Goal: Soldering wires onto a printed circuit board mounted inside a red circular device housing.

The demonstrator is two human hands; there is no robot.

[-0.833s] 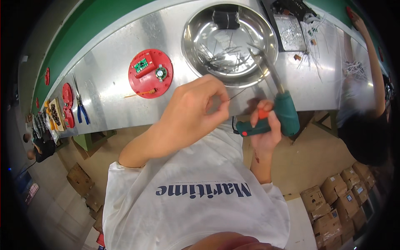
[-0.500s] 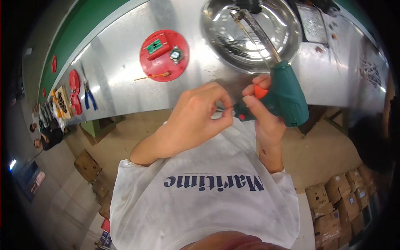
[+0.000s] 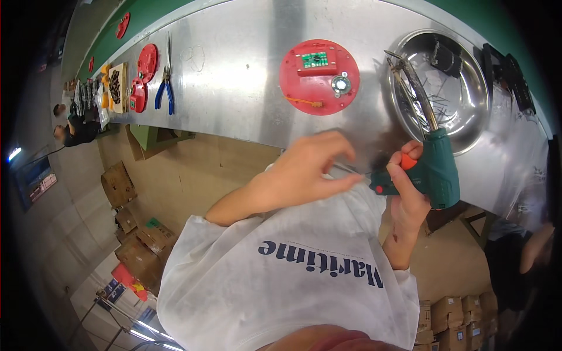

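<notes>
Over the steel bench, her right hand (image 3: pixel 410 199) still grips the green tool (image 3: pixel 433 172); left hand's (image 3: pixel 304 172) fingers now pinch its tip, lowered from before.

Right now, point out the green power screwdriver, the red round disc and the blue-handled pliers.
green power screwdriver (image 3: pixel 440 175), head view, on its body.
red round disc (image 3: pixel 319 79), head view, on its red face.
blue-handled pliers (image 3: pixel 165 93), head view, on the handles.

Green electric screwdriver (image 3: pixel 436 172) (orange trigger) gripped upright, at bench edge
</notes>
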